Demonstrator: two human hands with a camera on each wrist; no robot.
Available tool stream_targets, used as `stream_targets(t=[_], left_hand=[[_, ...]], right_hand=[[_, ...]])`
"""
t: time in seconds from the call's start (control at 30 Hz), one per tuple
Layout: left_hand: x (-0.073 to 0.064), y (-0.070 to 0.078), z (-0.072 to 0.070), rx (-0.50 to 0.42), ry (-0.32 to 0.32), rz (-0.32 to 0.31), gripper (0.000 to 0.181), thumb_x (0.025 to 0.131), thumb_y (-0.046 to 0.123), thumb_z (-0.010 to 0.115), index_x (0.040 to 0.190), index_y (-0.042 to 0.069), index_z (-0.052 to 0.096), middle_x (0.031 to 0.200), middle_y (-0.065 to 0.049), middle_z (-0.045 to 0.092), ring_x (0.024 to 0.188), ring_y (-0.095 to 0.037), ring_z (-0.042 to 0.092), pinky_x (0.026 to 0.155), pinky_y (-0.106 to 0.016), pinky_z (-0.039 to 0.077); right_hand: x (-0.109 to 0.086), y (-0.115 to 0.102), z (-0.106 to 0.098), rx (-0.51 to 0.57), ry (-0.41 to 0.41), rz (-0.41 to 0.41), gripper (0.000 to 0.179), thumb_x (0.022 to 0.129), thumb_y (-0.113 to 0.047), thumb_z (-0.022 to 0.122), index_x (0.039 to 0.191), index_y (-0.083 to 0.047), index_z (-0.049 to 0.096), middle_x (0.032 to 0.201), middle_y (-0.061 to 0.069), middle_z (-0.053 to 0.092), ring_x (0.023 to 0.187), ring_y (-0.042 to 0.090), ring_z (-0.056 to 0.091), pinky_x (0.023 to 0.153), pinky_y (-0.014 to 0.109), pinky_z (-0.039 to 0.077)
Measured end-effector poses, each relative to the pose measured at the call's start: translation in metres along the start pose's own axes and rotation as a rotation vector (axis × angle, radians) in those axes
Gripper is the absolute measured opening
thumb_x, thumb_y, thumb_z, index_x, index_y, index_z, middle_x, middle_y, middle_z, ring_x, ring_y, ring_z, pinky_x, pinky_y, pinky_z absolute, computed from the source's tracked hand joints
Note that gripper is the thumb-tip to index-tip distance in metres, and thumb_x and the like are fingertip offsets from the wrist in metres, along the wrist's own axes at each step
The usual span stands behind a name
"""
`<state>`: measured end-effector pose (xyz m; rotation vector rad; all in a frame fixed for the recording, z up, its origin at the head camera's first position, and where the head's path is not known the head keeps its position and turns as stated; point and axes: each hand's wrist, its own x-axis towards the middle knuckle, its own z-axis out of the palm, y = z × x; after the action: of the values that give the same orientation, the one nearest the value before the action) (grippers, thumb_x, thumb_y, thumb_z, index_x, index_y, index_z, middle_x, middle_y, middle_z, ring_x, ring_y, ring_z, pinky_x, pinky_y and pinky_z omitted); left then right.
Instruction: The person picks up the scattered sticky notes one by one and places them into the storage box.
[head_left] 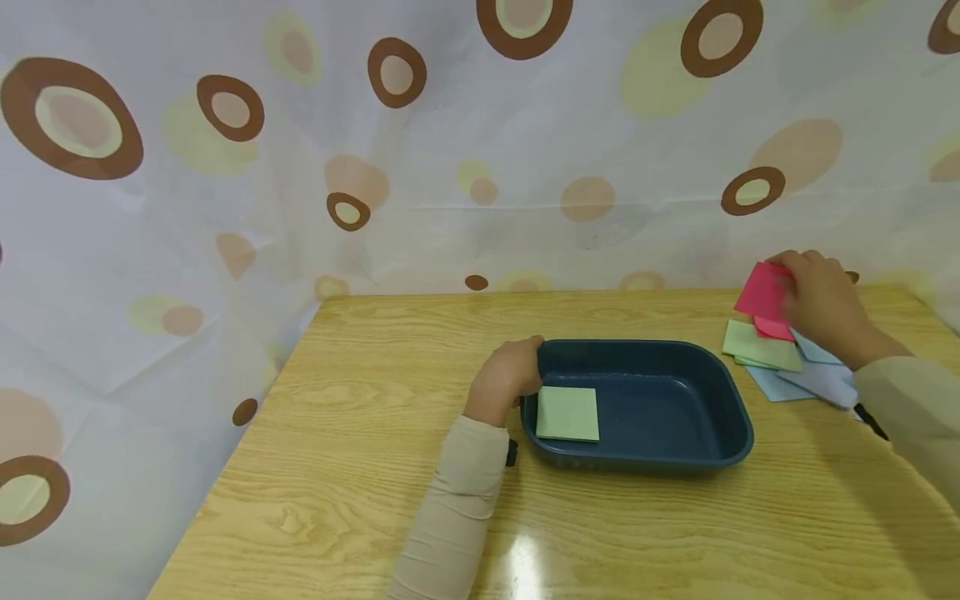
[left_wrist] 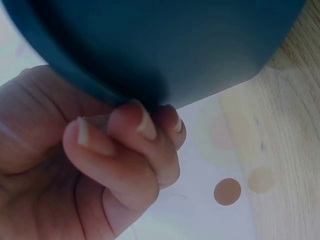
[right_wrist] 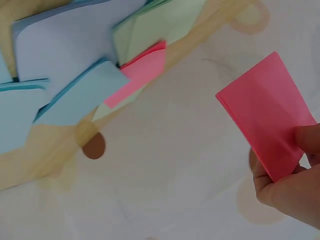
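My left hand (head_left: pixel 507 379) grips the left end of a dark blue plastic tray (head_left: pixel 637 458). In the left wrist view, curled fingers (left_wrist: pixel 130 165) meet the outside of the tray wall (left_wrist: pixel 200 50); the thumb is hidden there. A light green pad of sticky notes (head_left: pixel 567 413) lies in the tray's left part. At the right, my right hand (head_left: pixel 821 304) pinches a pink pad of sticky notes (right_wrist: pixel 267 115) between thumb and fingers, raised above a loose pile. That pile holds green notes (head_left: pixel 761 346), blue notes (right_wrist: pixel 85 95), lilac notes (right_wrist: pixel 75 45) and another pink pad (right_wrist: pixel 140 72).
Everything stands on a light wood-grain table (head_left: pixel 360 417). A white sheet (head_left: pixel 450 167) with brown and yellow ovals hangs behind the table and along its left side. The note pile lies just beyond the tray's right end, near the table's back edge.
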<state>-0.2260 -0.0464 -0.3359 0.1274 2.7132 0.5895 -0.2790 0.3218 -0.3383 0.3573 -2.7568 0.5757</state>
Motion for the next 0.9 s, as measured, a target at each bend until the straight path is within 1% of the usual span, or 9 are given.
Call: stream_targets(t=[0.07, 0.17, 0.23, 0.3, 0.43, 0.5, 0.57, 0.7, 0.9], left_hand=[[0.0, 0.001, -0.001, -0.006, 0.001, 0.009, 0.063, 0.093, 0.0, 0.055, 0.15, 0.018, 0.036, 0.13, -0.013, 0.056, 0.044, -0.016, 0.048, 0.04, -0.023, 0.039], [0.001, 0.001, -0.003, 0.001, 0.008, 0.016, 0.062, 0.094, 0.001, 0.056, 0.15, 0.018, 0.036, 0.131, -0.014, 0.056, 0.046, -0.017, 0.049, 0.04, -0.023, 0.041], [0.001, 0.001, -0.004, 0.009, 0.012, 0.016, 0.062, 0.093, 0.001, 0.056, 0.15, 0.018, 0.036, 0.132, -0.014, 0.055, 0.047, -0.017, 0.05, 0.04, -0.023, 0.041], [0.0, 0.0, -0.004, 0.016, 0.013, 0.012, 0.062, 0.093, 0.002, 0.057, 0.15, 0.018, 0.036, 0.131, -0.013, 0.056, 0.047, -0.017, 0.05, 0.041, -0.023, 0.041], [-0.001, -0.002, -0.005, 0.023, 0.013, 0.009, 0.062, 0.093, 0.002, 0.057, 0.149, 0.018, 0.037, 0.13, -0.013, 0.056, 0.047, -0.017, 0.051, 0.041, -0.023, 0.041], [-0.001, -0.003, -0.005, 0.022, 0.011, 0.009, 0.061, 0.093, 0.002, 0.057, 0.149, 0.018, 0.037, 0.13, -0.014, 0.056, 0.048, -0.018, 0.052, 0.041, -0.023, 0.042], [-0.001, -0.003, -0.005, 0.016, 0.011, 0.013, 0.061, 0.093, 0.001, 0.058, 0.149, 0.017, 0.038, 0.13, -0.014, 0.056, 0.05, -0.018, 0.053, 0.041, -0.023, 0.043], [0.001, -0.005, -0.005, 0.028, 0.021, 0.022, 0.061, 0.092, 0.001, 0.059, 0.147, 0.016, 0.04, 0.128, -0.014, 0.057, 0.059, -0.02, 0.057, 0.042, -0.023, 0.044], [0.001, -0.002, -0.003, 0.016, 0.018, 0.014, 0.061, 0.091, 0.001, 0.059, 0.147, 0.017, 0.04, 0.127, -0.013, 0.057, 0.072, -0.023, 0.059, 0.043, -0.024, 0.046]], right_hand=[[0.002, -0.014, -0.003, 0.047, -0.012, -0.034, 0.042, 0.082, 0.014, 0.052, 0.123, 0.017, 0.042, 0.11, 0.037, 0.044, 0.096, 0.051, 0.038, 0.067, 0.059, 0.045], [0.004, -0.035, -0.006, 0.11, -0.043, -0.066, 0.035, 0.089, 0.009, 0.05, 0.123, 0.015, 0.042, 0.108, 0.034, 0.047, 0.091, 0.047, 0.042, 0.06, 0.045, 0.049], [0.004, -0.05, -0.007, 0.15, -0.083, -0.06, 0.031, 0.096, 0.002, 0.048, 0.124, 0.014, 0.042, 0.104, 0.032, 0.05, 0.085, 0.041, 0.047, 0.057, 0.034, 0.046], [0.003, -0.064, -0.006, 0.173, -0.122, -0.061, 0.029, 0.099, -0.004, 0.046, 0.123, 0.012, 0.043, 0.101, 0.03, 0.053, 0.08, 0.036, 0.05, 0.056, 0.028, 0.043], [0.005, -0.094, 0.0, 0.216, -0.238, -0.073, 0.03, 0.1, -0.009, 0.048, 0.123, 0.011, 0.047, 0.104, 0.028, 0.056, 0.085, 0.035, 0.052, 0.067, 0.036, 0.046], [0.006, -0.109, 0.006, 0.239, -0.317, -0.087, 0.031, 0.1, -0.009, 0.049, 0.123, 0.012, 0.049, 0.109, 0.028, 0.056, 0.092, 0.036, 0.051, 0.074, 0.043, 0.046], [0.007, -0.124, 0.012, 0.259, -0.39, -0.107, 0.03, 0.099, -0.007, 0.05, 0.122, 0.012, 0.052, 0.109, 0.026, 0.057, 0.094, 0.035, 0.051, 0.077, 0.044, 0.045], [0.009, -0.15, 0.028, 0.301, -0.513, -0.143, 0.027, 0.097, -0.005, 0.052, 0.118, 0.011, 0.056, 0.104, 0.02, 0.06, 0.091, 0.029, 0.052, 0.074, 0.037, 0.046], [0.011, -0.175, 0.051, 0.321, -0.633, -0.149, 0.024, 0.095, -0.005, 0.055, 0.11, 0.014, 0.058, 0.094, 0.017, 0.06, 0.082, 0.025, 0.052, 0.067, 0.031, 0.044]])
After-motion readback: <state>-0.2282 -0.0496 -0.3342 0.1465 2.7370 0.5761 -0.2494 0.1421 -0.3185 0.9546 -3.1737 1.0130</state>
